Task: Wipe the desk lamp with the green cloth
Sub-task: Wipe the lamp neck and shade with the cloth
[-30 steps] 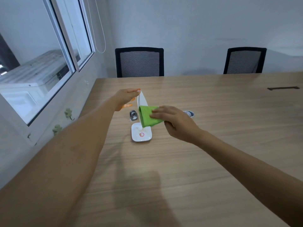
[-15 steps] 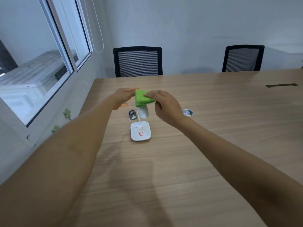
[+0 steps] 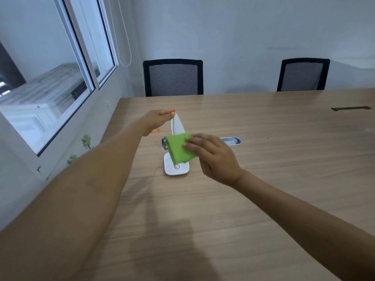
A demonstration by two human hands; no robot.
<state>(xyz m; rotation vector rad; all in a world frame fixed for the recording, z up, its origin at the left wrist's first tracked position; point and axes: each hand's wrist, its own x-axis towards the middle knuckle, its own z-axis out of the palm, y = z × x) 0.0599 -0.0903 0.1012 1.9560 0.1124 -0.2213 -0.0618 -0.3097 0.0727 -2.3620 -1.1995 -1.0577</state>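
A small white desk lamp stands on the wooden table, its square base showing a red ring mark. My left hand pinches the tip of the upright lamp head. My right hand presses the folded green cloth against the lower part of the lamp head. The cloth hides the lamp's neck and part of the base.
A metal cable port is set in the table just right of the lamp; a small metal part shows behind the cloth. Two black mesh chairs stand at the far edge. A window lines the left wall.
My right hand slid the green cloth up to the lamp head's tip half a second ago and has now brought it back down to the lower part. My left hand stays on the tip.
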